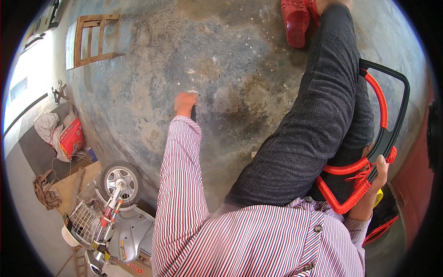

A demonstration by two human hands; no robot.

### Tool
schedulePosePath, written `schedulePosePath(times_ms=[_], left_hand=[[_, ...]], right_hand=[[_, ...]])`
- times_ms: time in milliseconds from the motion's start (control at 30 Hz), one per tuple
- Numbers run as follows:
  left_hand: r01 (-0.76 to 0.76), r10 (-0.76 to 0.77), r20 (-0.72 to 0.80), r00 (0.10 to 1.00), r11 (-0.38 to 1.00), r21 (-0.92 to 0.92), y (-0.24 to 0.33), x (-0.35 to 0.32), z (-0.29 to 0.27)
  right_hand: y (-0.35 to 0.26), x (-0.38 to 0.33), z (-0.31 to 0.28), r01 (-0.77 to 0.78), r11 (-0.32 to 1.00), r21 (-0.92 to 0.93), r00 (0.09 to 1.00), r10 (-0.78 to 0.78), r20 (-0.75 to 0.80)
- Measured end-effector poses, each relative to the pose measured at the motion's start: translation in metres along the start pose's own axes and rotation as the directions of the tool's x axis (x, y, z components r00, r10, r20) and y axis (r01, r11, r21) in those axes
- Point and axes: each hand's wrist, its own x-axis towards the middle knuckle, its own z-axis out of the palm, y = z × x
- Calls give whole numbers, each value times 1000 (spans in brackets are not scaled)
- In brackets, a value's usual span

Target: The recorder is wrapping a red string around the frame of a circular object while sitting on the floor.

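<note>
At my right side, my right hand [379, 177] grips a black frame with two loops, partly wound with red cord [379, 99]. Its thumb lies on the frame's narrow middle, next to a knot of red cord, and the frame leans by my dark-trousered legs [309, 115]. The upper loop is wound along its inner side only, leaving its black outer bar [405, 92] bare. Out over the floor, my left hand [185, 102] is closed. A small dark piece [194, 113] shows beside its wrist; what the fingers hold is hidden.
A worn, stained concrete floor [221, 69] spreads ahead. At the left are a scooter [127, 231] with a wire basket, a red-and-white sack [71, 134] and a wooden frame [99, 57]. Behind the right hand lies more red cord [382, 230]. Red shoes [295, 27] are at the top.
</note>
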Motion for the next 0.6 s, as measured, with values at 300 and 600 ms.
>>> schedulePosePath(times_ms=[300,600], left_hand=[[-38,36,-43,998,999,-37,4,0,6],[25,-24,-8,1000,1000,14,5,-9,-6]], right_hand=[[-4,-3,11,40,999,-32,996,-43,-81],[-2,-2,9,10,999,-48,999,-12,-53]])
